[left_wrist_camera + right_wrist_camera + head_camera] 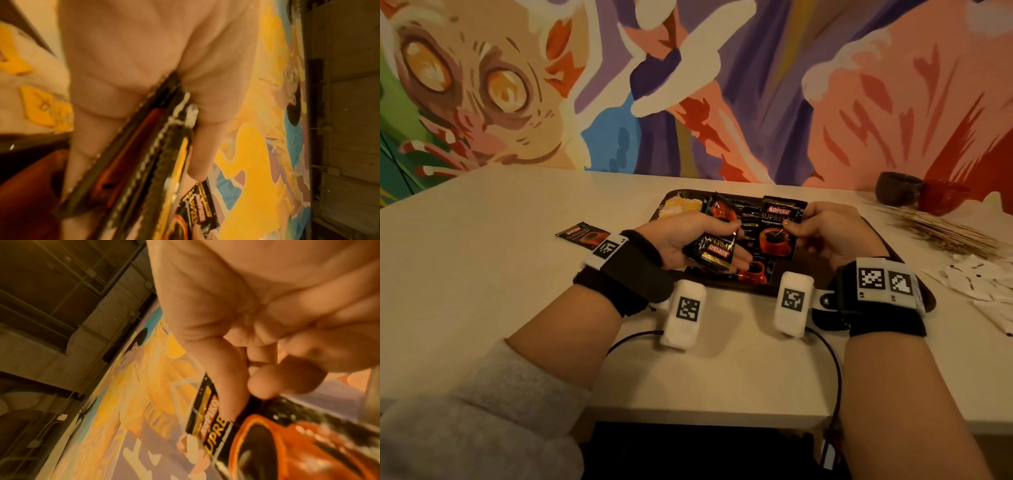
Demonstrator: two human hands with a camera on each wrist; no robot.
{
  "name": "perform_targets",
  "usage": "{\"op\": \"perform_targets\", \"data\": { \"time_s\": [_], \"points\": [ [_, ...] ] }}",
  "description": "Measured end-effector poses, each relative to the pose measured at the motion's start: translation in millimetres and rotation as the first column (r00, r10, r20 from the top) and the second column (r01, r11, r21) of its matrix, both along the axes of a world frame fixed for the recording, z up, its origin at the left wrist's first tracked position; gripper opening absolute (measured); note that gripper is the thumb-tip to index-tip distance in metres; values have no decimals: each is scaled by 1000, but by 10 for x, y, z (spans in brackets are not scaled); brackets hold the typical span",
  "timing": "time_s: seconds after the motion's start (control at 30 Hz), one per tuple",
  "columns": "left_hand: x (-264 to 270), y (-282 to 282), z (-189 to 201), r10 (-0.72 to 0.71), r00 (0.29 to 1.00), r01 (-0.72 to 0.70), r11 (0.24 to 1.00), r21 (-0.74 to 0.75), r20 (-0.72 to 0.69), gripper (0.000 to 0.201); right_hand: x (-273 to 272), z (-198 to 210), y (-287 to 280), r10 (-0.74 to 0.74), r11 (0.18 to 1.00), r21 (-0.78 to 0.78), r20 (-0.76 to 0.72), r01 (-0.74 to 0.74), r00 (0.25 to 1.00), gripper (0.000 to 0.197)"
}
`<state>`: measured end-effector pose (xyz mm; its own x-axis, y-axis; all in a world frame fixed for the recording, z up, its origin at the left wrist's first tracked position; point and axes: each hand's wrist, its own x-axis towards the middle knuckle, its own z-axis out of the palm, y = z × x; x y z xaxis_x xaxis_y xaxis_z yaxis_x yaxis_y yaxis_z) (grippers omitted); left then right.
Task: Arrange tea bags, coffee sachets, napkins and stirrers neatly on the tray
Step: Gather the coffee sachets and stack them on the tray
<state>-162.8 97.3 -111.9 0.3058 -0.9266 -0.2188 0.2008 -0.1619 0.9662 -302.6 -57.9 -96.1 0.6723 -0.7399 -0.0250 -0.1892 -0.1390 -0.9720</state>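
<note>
A dark tray (822, 274) lies on the white table, with yellow-tagged tea bags (681, 207) at its far left corner and a coffee sachet (755, 270) near its front edge. My left hand (688, 240) grips a small stack of black and red coffee sachets (717, 240) above the tray; their edges (148, 154) fill the left wrist view. My right hand (828, 233) pinches another coffee sachet (779, 228) upright by its right edge, thumb on its front (222, 402). One more sachet (582, 236) lies on the table left of the tray.
Wooden stirrers (941, 229) are strewn on the table at the right, in front of a dark cup (897, 188) and a red cup (941, 197). White paper packets (983, 277) lie at the right edge. A painted wall stands behind the table.
</note>
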Motion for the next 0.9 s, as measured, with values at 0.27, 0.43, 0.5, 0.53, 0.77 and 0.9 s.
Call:
{"op": "perform_targets", "data": {
  "time_s": [0.27,0.43,0.5,0.53,0.77,0.9],
  "points": [
    [-63,-64,-33,17,999,-15,998,53,-39,38,-42,14,-78,19,999,44,-265,-8,964,22],
    [-48,-38,-25,45,994,-43,999,23,-100,32,-49,-12,10,92,994,91,-323,-66,942,21],
    [-26,-31,-6,113,988,-115,993,-15,-102,22,-41,-18,44,121,991,95,-329,-95,936,22],
    [-13,-28,3,158,983,-162,986,-44,-95,19,-28,-22,57,137,989,99,-324,-111,936,22],
    [24,11,47,287,946,-311,933,-179,-148,10,58,-50,116,208,974,138,-250,-178,946,17],
    [-8,27,47,294,937,-335,911,-240,-190,8,67,-40,101,120,986,130,-153,-100,981,23]
  ]
}}
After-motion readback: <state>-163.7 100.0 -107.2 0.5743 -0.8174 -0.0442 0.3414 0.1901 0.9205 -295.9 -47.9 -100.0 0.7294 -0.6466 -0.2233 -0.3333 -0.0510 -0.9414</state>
